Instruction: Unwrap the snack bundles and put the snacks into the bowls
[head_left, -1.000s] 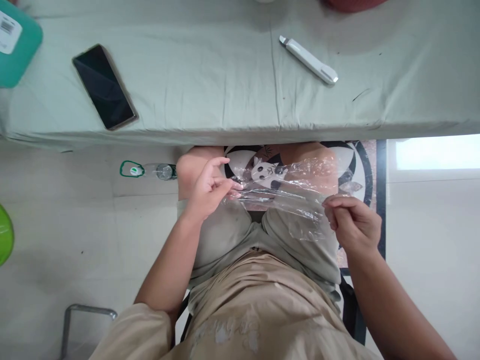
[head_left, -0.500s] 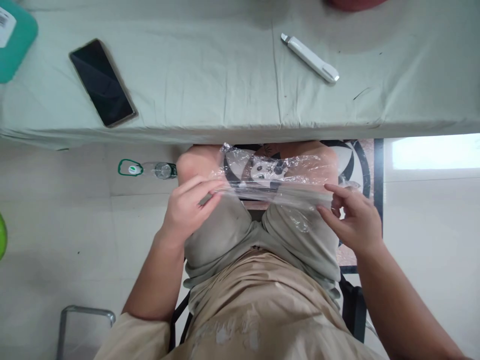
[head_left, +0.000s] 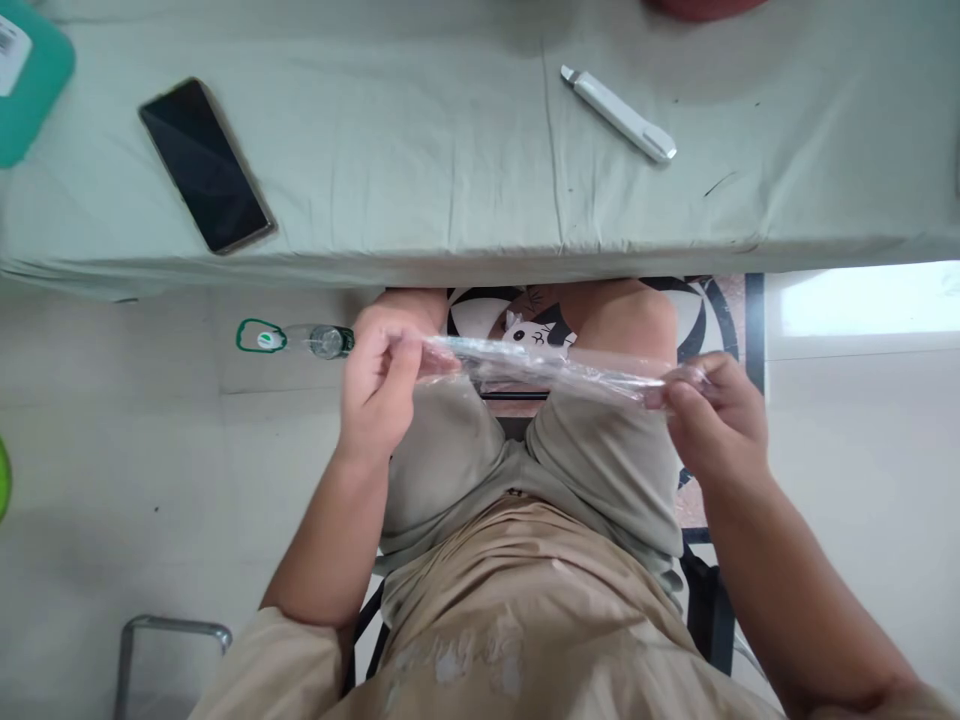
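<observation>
A clear plastic bag (head_left: 551,372) is stretched sideways over my lap, gathered into a narrow crinkled band. My left hand (head_left: 380,385) grips its left end, thumb pressed against the fingers. At the other end, my right hand (head_left: 716,415) pinches the plastic between thumb and curled fingers. Slight blur hides the exact fingertip contact. Both hands are above my knees, just short of the table edge.
On the cloth-covered table (head_left: 390,170) lie a phone (head_left: 208,165) and a white utility knife (head_left: 619,115). A teal container (head_left: 34,85) stands at the far left, a red object (head_left: 705,8) at the back. A plastic bottle (head_left: 315,340) is on the floor.
The bag has gone from partly spread with a hanging lower part to a tighter, bunched band. Both hands have closed more firmly on its ends, and the left has rolled over.
</observation>
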